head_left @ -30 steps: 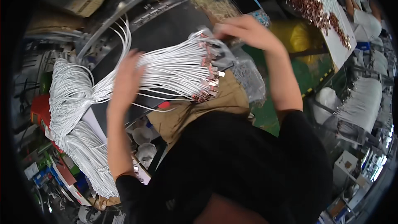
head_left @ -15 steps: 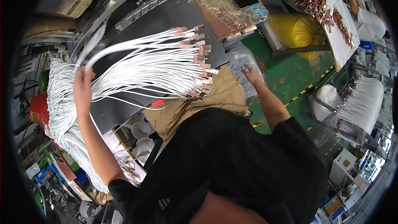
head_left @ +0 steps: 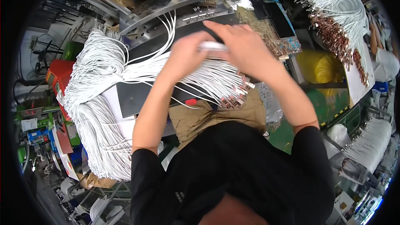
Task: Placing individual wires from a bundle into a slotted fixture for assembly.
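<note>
My left hand (head_left: 188, 55) is closed round several white USB cables (head_left: 213, 46) in the middle of the view. Opposite it, my right hand (head_left: 248, 49) is curled over the other end of these cables, its fingertips blurred and partly hidden. Under both hands a fanned bundle of white cables (head_left: 208, 78) lies across the dark bench top (head_left: 135, 96). The bundle's metal USB plugs (head_left: 235, 99) show at its right end, below my right hand.
A thick heap of white cables (head_left: 98, 64) runs down the left side beside a red machine part (head_left: 61, 73). A metal frame (head_left: 160, 10) stands behind the bench top. At the right are a yellow bag (head_left: 320, 67) and a table of brown-ended cables (head_left: 333, 29).
My right hand has come from the bench's right side to the cables. My left hand has moved right along the bundle. The view has shifted, so the bench sits farther right.
</note>
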`<state>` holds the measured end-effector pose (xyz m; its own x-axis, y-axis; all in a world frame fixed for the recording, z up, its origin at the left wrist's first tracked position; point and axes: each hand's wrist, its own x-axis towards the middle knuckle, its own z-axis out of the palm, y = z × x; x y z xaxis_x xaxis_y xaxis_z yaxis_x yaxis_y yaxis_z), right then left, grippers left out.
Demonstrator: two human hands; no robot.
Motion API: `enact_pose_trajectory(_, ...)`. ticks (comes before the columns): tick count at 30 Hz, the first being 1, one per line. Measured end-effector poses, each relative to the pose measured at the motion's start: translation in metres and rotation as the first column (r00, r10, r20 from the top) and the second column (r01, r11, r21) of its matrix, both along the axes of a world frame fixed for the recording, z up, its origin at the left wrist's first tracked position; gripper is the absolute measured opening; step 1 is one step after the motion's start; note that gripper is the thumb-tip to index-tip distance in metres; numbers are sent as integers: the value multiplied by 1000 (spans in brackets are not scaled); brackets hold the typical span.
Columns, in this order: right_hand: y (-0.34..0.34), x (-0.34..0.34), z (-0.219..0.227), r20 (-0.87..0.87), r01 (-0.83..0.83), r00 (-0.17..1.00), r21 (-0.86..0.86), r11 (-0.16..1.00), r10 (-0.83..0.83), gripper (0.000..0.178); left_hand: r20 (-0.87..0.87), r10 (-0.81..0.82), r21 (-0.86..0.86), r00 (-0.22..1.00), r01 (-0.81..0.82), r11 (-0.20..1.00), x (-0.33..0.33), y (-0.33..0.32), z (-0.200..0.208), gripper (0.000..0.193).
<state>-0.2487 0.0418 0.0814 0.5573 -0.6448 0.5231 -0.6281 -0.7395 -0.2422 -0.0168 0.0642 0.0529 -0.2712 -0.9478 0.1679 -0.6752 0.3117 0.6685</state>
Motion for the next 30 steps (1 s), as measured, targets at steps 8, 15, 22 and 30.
enact_pose_trajectory(8,-32,45,-45,-317,-121,927,255,959,201,34,117,56,224,992,-82,971,117,21,1,22)
enact_pose_trajectory(15,-40,40,-65,-138,-83,984,206,975,112,29,21,306,-52,952,-305,951,104,21,2,24)
enact_pose_trajectory(22,-18,44,-30,-202,-151,956,279,948,212,12,197,142,95,970,-163,982,39,16,46,31)
enact_pose_trajectory(30,-35,33,-31,-57,-427,898,117,896,436,24,-641,312,701,701,368,611,2,40,-9,34)
